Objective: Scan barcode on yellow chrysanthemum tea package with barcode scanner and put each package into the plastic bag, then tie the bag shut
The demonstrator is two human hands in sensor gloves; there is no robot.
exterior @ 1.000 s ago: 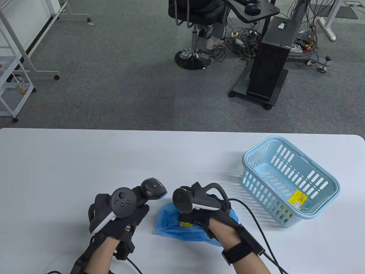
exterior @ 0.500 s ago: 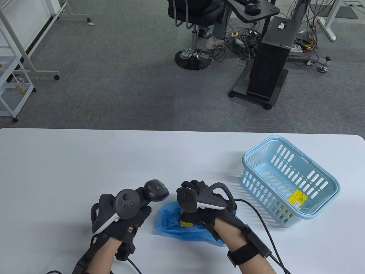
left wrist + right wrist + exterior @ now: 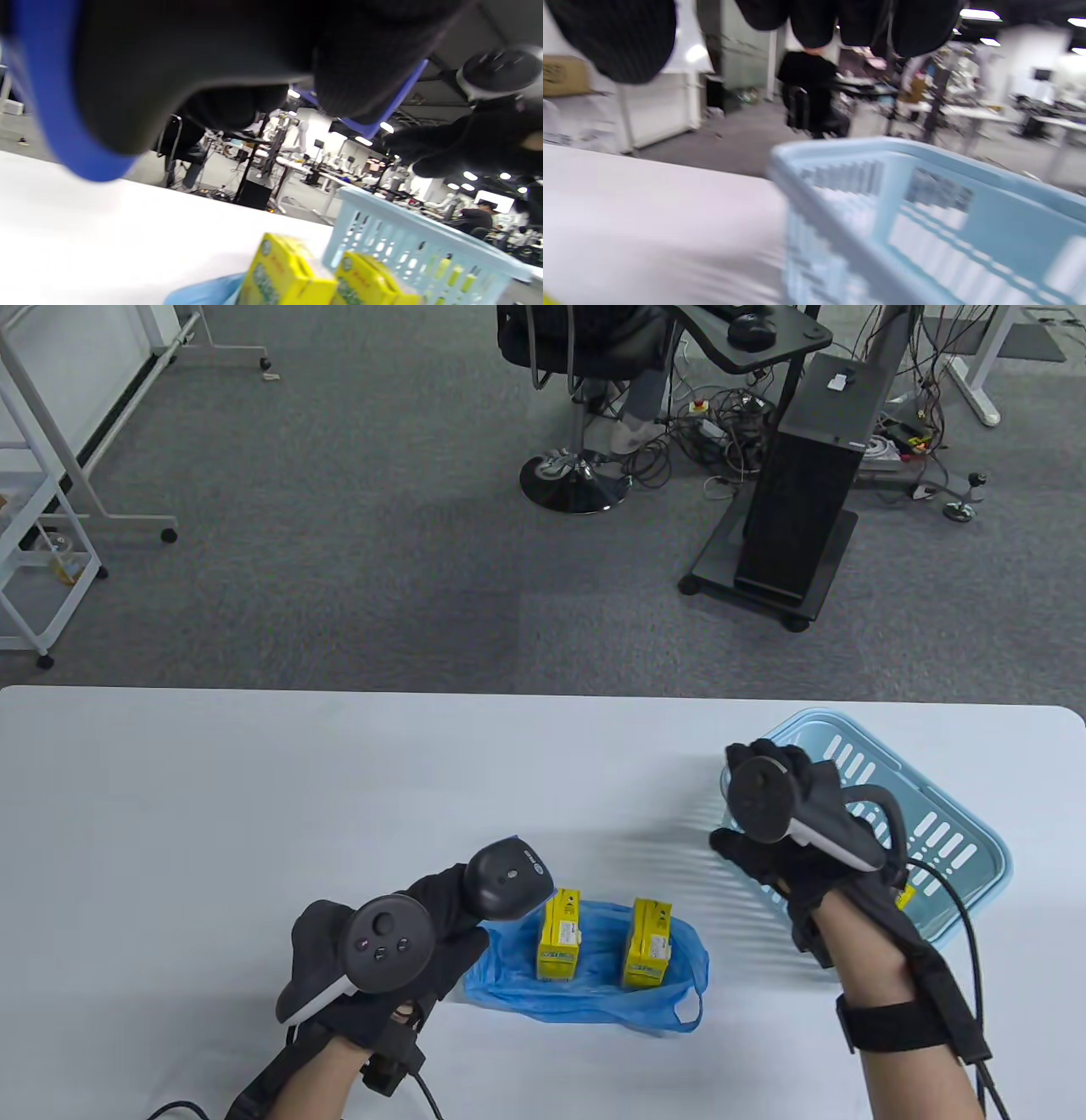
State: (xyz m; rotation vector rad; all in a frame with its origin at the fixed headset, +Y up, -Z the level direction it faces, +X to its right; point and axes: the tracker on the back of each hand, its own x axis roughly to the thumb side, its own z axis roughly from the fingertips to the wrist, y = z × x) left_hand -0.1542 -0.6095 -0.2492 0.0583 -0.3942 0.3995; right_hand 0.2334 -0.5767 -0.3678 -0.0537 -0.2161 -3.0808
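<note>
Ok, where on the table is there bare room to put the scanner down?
Bare: the table left of the left hand, and the far strip behind the blue bag. Crowded: between scanner and basket, where two tea packages stand on the bag and the right hand hovers.
</note>
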